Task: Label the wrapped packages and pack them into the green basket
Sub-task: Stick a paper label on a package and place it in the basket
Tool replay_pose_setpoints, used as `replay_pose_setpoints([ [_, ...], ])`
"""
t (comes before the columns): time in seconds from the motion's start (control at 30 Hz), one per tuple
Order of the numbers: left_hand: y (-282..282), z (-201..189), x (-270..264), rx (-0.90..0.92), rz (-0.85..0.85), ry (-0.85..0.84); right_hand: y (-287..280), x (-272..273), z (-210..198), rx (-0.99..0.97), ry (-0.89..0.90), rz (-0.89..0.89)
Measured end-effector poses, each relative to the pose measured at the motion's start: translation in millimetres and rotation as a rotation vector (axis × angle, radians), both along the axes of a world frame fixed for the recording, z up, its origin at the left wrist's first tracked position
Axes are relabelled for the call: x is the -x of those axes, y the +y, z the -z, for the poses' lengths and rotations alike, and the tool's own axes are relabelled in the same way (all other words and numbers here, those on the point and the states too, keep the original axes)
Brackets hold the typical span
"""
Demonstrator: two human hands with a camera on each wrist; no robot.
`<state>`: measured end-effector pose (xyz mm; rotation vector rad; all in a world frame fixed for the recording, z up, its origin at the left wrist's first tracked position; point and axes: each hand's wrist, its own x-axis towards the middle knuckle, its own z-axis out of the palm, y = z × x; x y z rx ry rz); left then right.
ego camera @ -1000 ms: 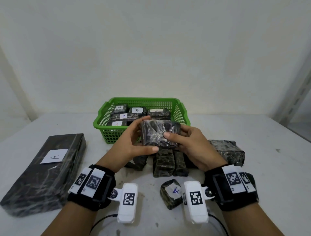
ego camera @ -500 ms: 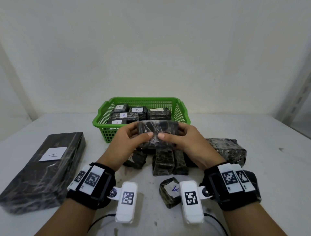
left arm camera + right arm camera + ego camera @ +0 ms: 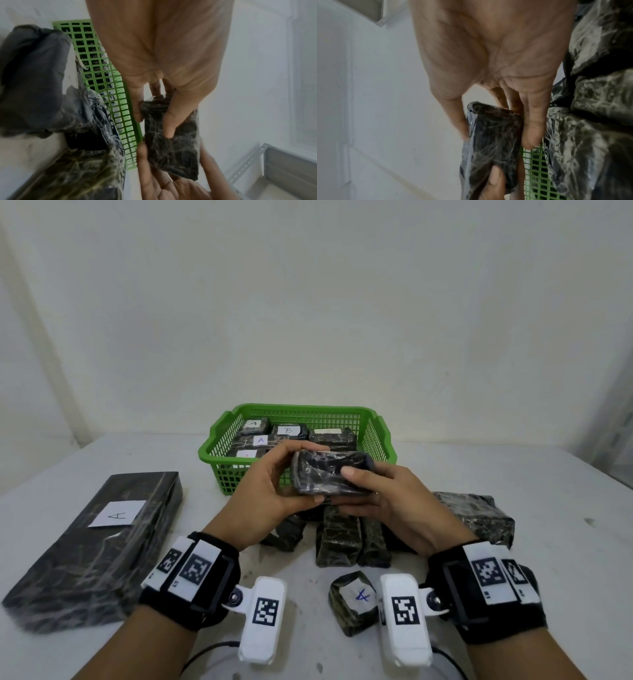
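Both hands hold one small dark wrapped package (image 3: 330,475) in the air, just in front of the green basket (image 3: 380,428). My left hand (image 3: 274,491) grips its left end, thumb on top (image 3: 171,121). My right hand (image 3: 383,494) grips the right end, thumb pressed on the near face and fingers underneath (image 3: 532,128). No label shows on the held package (image 3: 173,148). Inside the basket lie several wrapped packages with white labels marked A and B (image 3: 287,430). The basket mesh (image 3: 537,175) shows just behind the package in the right wrist view.
A long wrapped package labelled A (image 3: 99,546) lies on the table at the left. Several unlabelled wrapped packages (image 3: 342,539) sit under my hands, a bigger one (image 3: 479,515) to the right. A small labelled package (image 3: 356,601) lies near the front edge between my wrists.
The held package has been turned in both hands from a face-on view to lying flatter and longer. My hands stayed in front of the basket.
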<state>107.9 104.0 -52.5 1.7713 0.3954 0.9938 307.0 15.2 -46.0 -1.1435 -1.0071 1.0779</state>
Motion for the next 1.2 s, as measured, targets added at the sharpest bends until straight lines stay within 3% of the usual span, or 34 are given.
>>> replay_pose_setpoints([
  [0.17,-4.2,1.1,-3.2,0.231,0.044,0.052,3.6,-3.5,5.8,-0.069,0.002,0.124],
  [0.3,-5.0,-1.2,-4.1,0.150,-0.132,0.089,2.4,0.7,3.9,-0.064,-0.112,0.123],
  [0.43,-7.5,-0.7,-5.3,0.206,-0.048,0.099,-0.8,5.2,1.9,-0.113,-0.183,0.170],
  [0.6,-5.5,-3.2,-4.5,0.163,-0.138,0.065,3.3,4.6,4.4,-0.071,-0.174,0.121],
  [0.7,-2.0,-4.2,0.1,0.192,-0.093,0.031,6.9,2.9,5.5,-0.102,-0.160,0.140],
  [0.9,-3.2,-3.6,-1.5,0.035,-0.155,0.011,3.6,-1.7,6.2,-0.104,-0.260,0.117],
  [1.1,-3.4,-2.0,-0.3,-0.045,-0.086,-0.003,1.2,5.2,-1.8,-0.038,0.036,-0.016],
  [1.2,-4.9,-2.1,-0.8,0.041,-0.006,0.033,-1.6,2.6,-2.3,-0.068,0.045,0.002],
])
